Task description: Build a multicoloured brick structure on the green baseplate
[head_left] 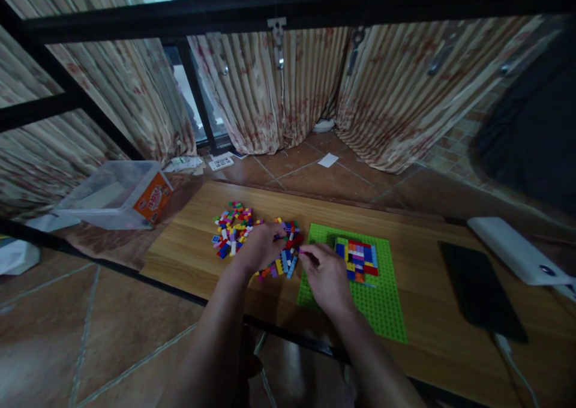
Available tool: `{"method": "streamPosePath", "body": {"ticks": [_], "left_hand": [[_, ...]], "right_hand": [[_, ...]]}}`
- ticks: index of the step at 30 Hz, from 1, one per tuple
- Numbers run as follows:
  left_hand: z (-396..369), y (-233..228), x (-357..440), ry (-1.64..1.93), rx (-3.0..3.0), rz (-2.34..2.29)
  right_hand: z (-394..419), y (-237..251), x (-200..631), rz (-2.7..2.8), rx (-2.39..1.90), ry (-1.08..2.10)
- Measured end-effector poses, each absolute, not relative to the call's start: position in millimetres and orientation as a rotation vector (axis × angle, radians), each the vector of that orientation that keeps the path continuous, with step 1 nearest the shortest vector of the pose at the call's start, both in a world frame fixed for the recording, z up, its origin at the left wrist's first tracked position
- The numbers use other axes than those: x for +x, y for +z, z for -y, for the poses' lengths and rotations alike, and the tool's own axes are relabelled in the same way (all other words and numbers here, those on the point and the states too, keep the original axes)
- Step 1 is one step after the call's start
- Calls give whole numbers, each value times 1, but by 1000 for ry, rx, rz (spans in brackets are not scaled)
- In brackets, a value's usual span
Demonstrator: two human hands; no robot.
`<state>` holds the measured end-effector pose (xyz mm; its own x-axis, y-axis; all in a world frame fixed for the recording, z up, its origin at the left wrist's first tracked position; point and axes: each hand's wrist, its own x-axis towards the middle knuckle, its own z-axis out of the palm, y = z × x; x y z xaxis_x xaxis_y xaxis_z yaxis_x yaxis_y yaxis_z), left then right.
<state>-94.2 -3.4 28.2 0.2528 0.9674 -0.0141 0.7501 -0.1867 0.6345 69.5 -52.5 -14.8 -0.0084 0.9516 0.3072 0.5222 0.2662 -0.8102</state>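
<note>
My left hand [261,247] reaches over the loose toy bricks [234,225], its fingers curved and a little apart among the coloured pieces; no held piece shows. Thumb and forefinger of my right hand [329,279] are pinched at the left edge of the green baseplate [384,303], with a small pink brick [303,252] barely showing at the tips. On the baseplate sits a low block of joined bricks [359,259] in blue, red, yellow, orange and other colours, just right of my right hand, which hides part of the plate.
A clear plastic box [112,195] with an orange label stands left of the wooden table [189,240]. On the right lie a dark tablet or phone [479,288] with a cable and a white device [517,249]. A black bar [315,9] crosses above, before curtains.
</note>
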Motion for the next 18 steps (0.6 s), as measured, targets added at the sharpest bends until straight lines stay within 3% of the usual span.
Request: {"method": "streamPosePath", "body": {"ticks": [9, 18], "left_hand": [[7, 31, -94, 438, 2039, -1627], [2, 22, -106, 664, 1879, -1670]], "right_hand": [[49, -26, 68, 1721, -1414, 686], [54, -20, 70, 1733, -1354, 632]]}}
